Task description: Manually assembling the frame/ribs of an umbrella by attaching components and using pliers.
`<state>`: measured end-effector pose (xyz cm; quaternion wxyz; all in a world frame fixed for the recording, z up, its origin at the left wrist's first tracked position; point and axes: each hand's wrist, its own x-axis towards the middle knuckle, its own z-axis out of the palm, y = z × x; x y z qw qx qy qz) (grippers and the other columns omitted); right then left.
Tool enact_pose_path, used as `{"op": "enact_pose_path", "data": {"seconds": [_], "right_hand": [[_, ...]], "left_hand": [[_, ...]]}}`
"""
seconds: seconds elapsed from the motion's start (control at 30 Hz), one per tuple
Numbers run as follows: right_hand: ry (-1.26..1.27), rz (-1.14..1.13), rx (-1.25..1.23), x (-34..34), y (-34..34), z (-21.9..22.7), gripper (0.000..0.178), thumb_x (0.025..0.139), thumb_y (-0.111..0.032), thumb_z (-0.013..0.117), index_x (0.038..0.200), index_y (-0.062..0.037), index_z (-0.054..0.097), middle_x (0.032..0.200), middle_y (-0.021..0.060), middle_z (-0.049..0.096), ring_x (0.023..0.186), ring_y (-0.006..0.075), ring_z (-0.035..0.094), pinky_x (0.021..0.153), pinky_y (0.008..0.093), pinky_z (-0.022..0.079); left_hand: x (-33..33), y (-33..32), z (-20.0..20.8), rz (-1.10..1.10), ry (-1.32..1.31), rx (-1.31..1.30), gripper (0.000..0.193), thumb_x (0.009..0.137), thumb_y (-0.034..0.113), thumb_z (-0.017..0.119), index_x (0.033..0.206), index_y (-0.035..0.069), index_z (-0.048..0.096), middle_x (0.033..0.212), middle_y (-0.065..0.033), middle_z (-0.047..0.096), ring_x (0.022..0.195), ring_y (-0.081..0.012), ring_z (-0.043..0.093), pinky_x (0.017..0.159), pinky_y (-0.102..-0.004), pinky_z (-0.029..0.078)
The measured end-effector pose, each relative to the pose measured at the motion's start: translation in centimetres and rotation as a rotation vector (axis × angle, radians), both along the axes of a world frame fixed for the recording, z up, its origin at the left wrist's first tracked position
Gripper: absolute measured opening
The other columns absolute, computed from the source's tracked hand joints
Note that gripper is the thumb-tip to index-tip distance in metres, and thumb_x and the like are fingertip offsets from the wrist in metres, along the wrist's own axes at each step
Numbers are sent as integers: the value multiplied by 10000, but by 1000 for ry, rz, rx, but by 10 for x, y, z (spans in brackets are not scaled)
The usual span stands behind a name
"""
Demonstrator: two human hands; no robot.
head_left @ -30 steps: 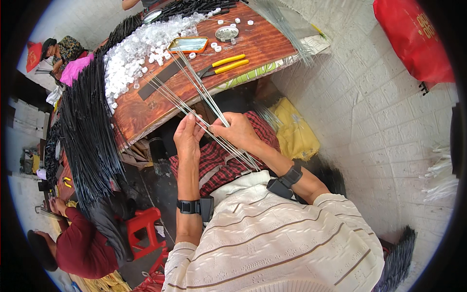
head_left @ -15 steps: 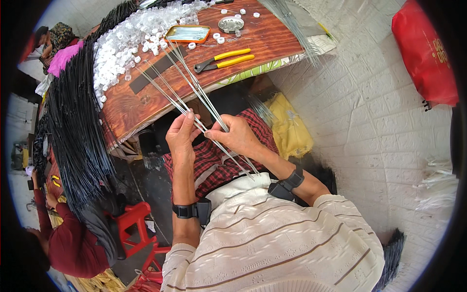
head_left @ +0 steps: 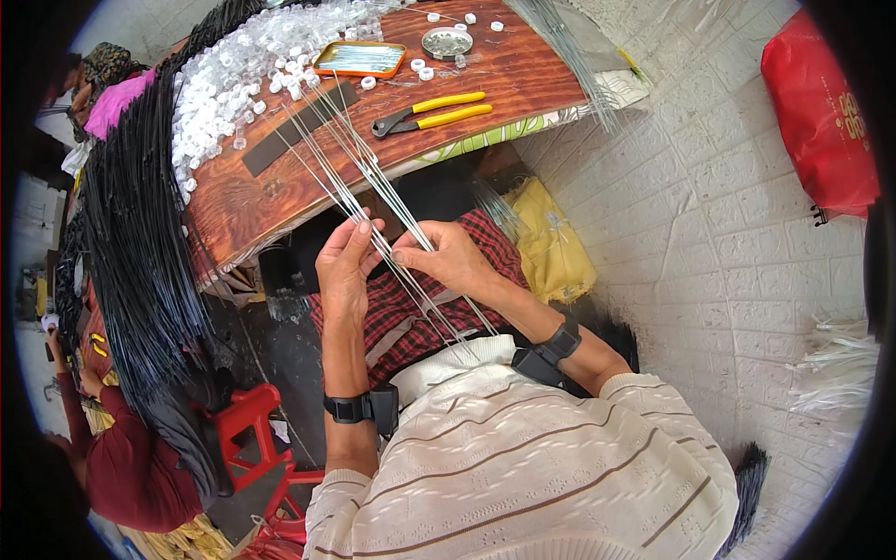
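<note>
My left hand (head_left: 345, 266) pinches several thin pale wires (head_left: 327, 175) between thumb and fingers. Beside it my right hand (head_left: 453, 259) is closed around a second bunch of thin wires (head_left: 381, 177), its thumb close to the left-hand bunch. Both bunches slant from over the table edge down toward my waist, above a red and black checked cloth (head_left: 355, 341) on my lap. Whether the wires carry any small fittings is too fine to make out. Past the wire tips, a dark flat strip (head_left: 297, 131) lies on the wooden table (head_left: 233, 207).
Yellow-handled cutters (head_left: 434, 112) lie near the table edge. Behind them are an orange-rimmed tray (head_left: 360, 73) of pins, a round metal dish (head_left: 447, 43) and heaped white plastic rings (head_left: 201, 117). Black strands (head_left: 140, 243) hang at left. Another person (head_left: 140, 462) works beside a red stool (head_left: 245, 434).
More wires now lie in my left hand's bunch, and the bunch in my right hand looks thinner. Both hands stay nearly in place; the view has shifted slightly.
</note>
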<state>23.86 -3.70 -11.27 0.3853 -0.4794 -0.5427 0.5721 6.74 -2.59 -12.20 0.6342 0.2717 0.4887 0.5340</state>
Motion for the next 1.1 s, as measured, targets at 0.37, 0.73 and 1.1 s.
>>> {"op": "enact_pose_path", "data": {"seconds": [0.37,0.73,1.1], "right_hand": [[-72,-28,17,-7,7,-8,161,862,-172,705,902,-20,675,742,-15,636,660,38,548,576,222,441],[-104,-7,90,-4,2,-8,214,931,-206,624,927,3,669,742,13,653,669,66,565,614,236,461],[-116,-42,439,40,-18,44,264,979,-184,533,987,26,693,705,51,637,619,98,567,580,255,455]], "left_hand": [[-5,6,-6,4,-42,6,308,907,165,681,1176,24,627,979,-71,699,801,-102,661,696,-236,540],[-1,0,-10,38,-38,36,255,892,134,692,1116,20,649,935,-63,698,763,-91,672,649,-210,580],[-6,0,-10,77,-21,36,240,889,126,695,1109,39,652,932,-37,694,772,-60,647,631,-182,535]]}}
